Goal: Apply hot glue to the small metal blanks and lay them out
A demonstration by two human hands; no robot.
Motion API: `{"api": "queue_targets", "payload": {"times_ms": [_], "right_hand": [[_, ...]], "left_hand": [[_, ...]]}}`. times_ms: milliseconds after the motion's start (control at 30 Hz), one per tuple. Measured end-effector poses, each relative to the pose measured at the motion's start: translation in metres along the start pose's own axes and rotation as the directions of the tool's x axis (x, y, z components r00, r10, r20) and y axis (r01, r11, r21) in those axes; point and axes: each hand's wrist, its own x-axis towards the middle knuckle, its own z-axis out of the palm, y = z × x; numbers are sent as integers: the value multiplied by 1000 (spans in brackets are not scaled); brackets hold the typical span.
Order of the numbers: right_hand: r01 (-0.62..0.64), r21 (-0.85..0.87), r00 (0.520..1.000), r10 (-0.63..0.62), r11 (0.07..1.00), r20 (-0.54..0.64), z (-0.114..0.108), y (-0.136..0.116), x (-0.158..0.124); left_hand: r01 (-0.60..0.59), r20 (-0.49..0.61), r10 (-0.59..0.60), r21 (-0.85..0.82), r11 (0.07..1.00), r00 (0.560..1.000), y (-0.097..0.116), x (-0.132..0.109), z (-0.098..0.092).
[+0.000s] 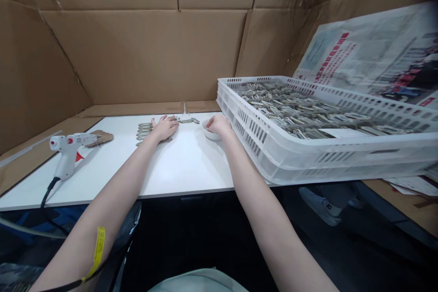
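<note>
My left hand (165, 128) lies with its fingers spread over a row of small metal pieces (145, 128) on the white table. One more metal piece (189, 121) lies just right of its fingertips. My right hand (219, 125) reaches into a small white bowl (212, 136), its fingers drawn together inside the rim. The bowl's contents and whatever those fingertips may hold are hidden.
A large white perforated crate (294, 155) full of metal pieces stands at the right. On the left, a white glue gun (68, 155) with a black cord rests near brown cardboard (101, 138). Cardboard walls (143, 54) enclose the table (188, 169). A person's shoe (320, 205) shows below.
</note>
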Motion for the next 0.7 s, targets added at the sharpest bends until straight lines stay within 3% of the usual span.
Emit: {"api": "queue_targets", "payload": {"times_ms": [333,700], "right_hand": [[-7,19,1000,7,1000,22,-1,0,2],[4,78,999,-1,997,-43,1,2,1]], "left_hand": [[2,5,-2,56,998,1000,1,7,4],[26,18,-27,44,999,999,-2,7,4]]}}
